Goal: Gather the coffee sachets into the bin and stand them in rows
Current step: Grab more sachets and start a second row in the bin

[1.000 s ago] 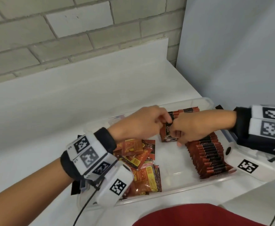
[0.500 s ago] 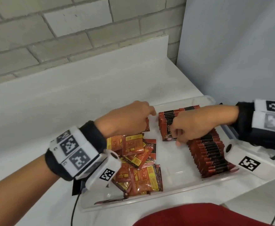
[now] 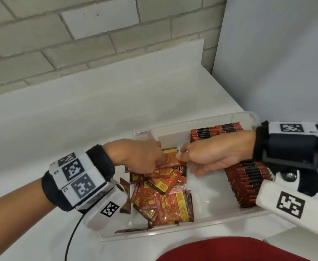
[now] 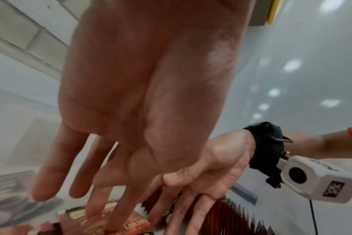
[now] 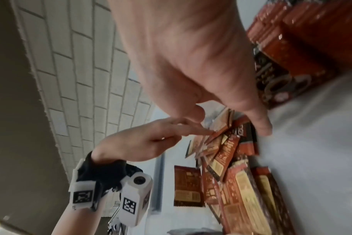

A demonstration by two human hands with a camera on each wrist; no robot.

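Observation:
A clear plastic bin (image 3: 173,232) sits on the white counter. Loose red and yellow coffee sachets (image 3: 163,194) lie heaped in its left half. One row of standing sachets (image 3: 210,131) is at the back, and another row (image 3: 248,183) runs along the right wall. My left hand (image 3: 158,161) presses straight fingers on the top sachet (image 3: 170,159) of the heap. My right hand (image 3: 186,162) reaches in from the right, fingers relaxed, thumb tip at that sachet's edge. The right wrist view shows its thumb and fingers (image 5: 259,125) apart over the heap (image 5: 231,174).
Bare bin floor (image 3: 210,200) lies between the heap and the right row. A brick wall rises behind the counter (image 3: 116,102), with a grey panel (image 3: 276,63) on the right. A black cable (image 3: 69,242) trails off my left wrist. My red clothing (image 3: 229,249) fills the bottom edge.
My right hand left the back row and moved left to the loose heap, its fingers uncurling. My left hand dropped from the back row down onto the heap.

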